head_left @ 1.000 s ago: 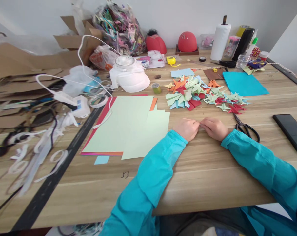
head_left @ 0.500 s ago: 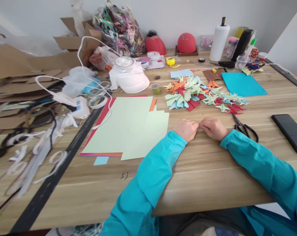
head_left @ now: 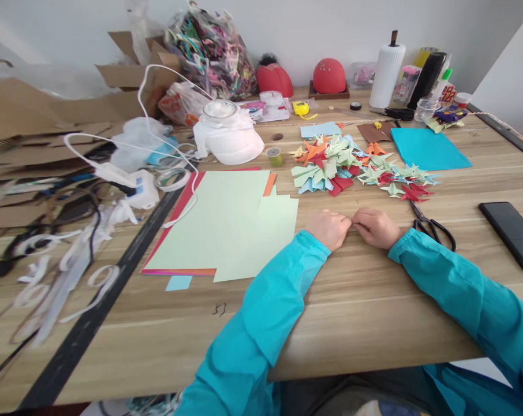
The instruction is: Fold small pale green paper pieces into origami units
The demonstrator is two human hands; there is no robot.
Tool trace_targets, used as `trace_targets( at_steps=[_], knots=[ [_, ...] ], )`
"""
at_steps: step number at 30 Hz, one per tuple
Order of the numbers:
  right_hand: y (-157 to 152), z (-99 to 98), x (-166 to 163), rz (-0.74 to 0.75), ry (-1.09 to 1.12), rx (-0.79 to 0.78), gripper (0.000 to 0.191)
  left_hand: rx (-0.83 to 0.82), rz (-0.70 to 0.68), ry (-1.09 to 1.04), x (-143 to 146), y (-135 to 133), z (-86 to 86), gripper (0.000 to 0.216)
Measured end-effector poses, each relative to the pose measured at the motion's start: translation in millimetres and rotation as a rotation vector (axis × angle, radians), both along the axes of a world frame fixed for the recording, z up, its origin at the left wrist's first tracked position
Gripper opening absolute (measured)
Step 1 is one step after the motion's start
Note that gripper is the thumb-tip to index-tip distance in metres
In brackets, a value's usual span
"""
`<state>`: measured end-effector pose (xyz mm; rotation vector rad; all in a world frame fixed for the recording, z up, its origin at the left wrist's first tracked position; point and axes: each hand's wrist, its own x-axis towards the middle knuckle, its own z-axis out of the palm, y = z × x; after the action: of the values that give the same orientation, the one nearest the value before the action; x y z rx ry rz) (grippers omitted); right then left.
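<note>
My left hand (head_left: 329, 227) and my right hand (head_left: 376, 226) rest knuckle to knuckle on the wooden table (head_left: 357, 300), both with fingers curled and pinched together. What they pinch between them is hidden by the fingers. Just beyond them lies a pile of folded paper shapes (head_left: 352, 164) in green, orange, red and blue. Black scissors (head_left: 432, 225) lie beside my right wrist. Pale green paper sheets (head_left: 231, 228) lie left of my left hand.
A black phone (head_left: 510, 234) lies at the right. A teal sheet (head_left: 428, 148), a paper towel roll (head_left: 387, 68), bottles and red domes stand at the back. Cardboard, white tape strips (head_left: 71, 271) and cables crowd the left side. A white kettle-like pot (head_left: 227, 133) sits behind the sheets.
</note>
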<state>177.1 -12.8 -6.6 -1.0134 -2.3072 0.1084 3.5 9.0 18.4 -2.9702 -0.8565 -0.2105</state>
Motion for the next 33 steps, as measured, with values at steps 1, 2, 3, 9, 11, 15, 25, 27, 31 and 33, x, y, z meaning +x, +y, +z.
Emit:
trace_targets(
  at_steps=[1,2,3,9,11,15,25,27,31,33],
  knots=[
    [0,0.6,0,0.0,-0.003,0.004,0.02,0.003,-0.007,-0.001,0,0,-0.7,0.019],
    [-1,1.2,-1,0.0,-0.007,0.006,0.02,0.006,-0.013,-0.003,0,0,-1.3,0.019],
    [-1,1.7,-1,-0.001,-0.01,0.007,0.021,0.009,-0.018,-0.006,0,0,-1.9,0.019],
    [-1,-0.4,1,-0.015,-0.049,0.022,0.023,0.0,-0.021,-0.021,-1,2,-2.2,0.021],
    [0,-2.1,3,-0.03,-0.055,0.028,0.022,-0.004,-0.012,-0.044,-4,4,-1.4,0.025],
    [1,-3.3,5,-0.081,-0.027,0.017,0.019,0.011,0.007,-0.118,-11,10,-1.6,0.029],
    [-1,-2.8,3,-0.008,0.014,0.0,0.02,0.003,0.008,-0.061,-8,11,-2.5,0.029],
    [0,-4.2,3,0.015,-0.003,0.046,0.02,0.0,0.001,-0.055,-8,11,-3.3,0.026],
    [0,-3.9,1,0.027,-0.034,0.11,0.022,0.004,-0.029,-0.105,-9,13,-6.7,0.022],
    [-1,-2.4,0,0.016,-0.05,0.132,0.022,0.005,-0.038,-0.149,-9,13,-8.4,0.023]
  ],
)
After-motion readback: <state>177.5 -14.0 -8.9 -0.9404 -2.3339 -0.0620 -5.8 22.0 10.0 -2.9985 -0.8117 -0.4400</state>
